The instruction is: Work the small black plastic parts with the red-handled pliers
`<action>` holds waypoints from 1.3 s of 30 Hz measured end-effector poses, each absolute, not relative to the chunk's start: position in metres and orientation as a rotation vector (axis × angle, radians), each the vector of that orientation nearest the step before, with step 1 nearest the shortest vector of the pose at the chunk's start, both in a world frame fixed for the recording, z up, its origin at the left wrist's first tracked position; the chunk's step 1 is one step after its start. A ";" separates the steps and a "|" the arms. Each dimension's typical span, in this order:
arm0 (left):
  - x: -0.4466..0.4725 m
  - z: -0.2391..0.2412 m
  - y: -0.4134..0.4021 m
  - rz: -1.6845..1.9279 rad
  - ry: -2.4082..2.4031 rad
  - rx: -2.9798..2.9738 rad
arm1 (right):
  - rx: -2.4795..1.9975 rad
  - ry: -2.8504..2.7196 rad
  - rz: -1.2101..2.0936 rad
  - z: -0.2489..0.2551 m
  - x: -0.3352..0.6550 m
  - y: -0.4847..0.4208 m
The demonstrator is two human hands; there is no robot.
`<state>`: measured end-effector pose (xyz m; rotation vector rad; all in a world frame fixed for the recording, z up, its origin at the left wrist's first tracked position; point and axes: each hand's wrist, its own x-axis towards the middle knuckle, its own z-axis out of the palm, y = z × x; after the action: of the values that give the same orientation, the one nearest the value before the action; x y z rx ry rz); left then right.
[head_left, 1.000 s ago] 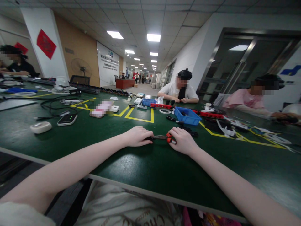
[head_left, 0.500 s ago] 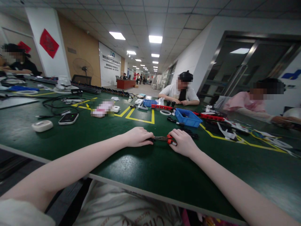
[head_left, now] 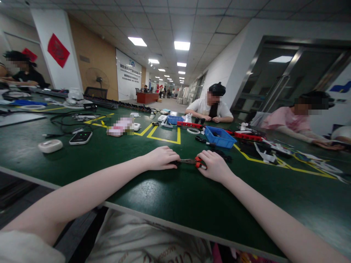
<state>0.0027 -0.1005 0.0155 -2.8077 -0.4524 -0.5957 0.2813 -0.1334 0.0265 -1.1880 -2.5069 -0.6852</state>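
My right hand (head_left: pixel 214 166) is closed round the red-and-black handles of a pair of pliers (head_left: pixel 189 161), low over the green table. The pliers' metal jaws point left, toward my left hand (head_left: pixel 161 158). Between the thumb and fingers of that hand is a small dark piece (head_left: pixel 177 163), mostly hidden, so its kind cannot be made out. The jaw tips meet or nearly touch this dark piece. Both forearms reach in from the table's near edge.
A blue bin (head_left: pixel 219 137) stands just beyond my right hand, with black cables (head_left: pixel 223 155) beside it. On the left lie a white-edged black device (head_left: pixel 80 137) and a white rounded case (head_left: pixel 50 146). Co-workers sit across the green table (head_left: pixel 164 204) and at both sides.
Both hands and the pliers hold nearly the same pose. The whole view has shifted very slightly. A co-worker at the right has moved their hands a little.
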 end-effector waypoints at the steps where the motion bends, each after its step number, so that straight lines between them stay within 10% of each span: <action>1: 0.002 0.016 -0.100 -0.596 -0.443 -2.800 | -1.191 -2.510 -0.680 0.027 0.281 -0.134; 39: 0.003 0.015 -0.100 -0.642 -0.473 -2.770 | -1.236 -2.553 -0.560 0.028 0.282 -0.132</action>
<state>0.0026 -0.0999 0.0148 -2.7703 -0.4730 -0.6424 0.2816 -0.1324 0.0280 -1.2355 -2.5531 -0.5596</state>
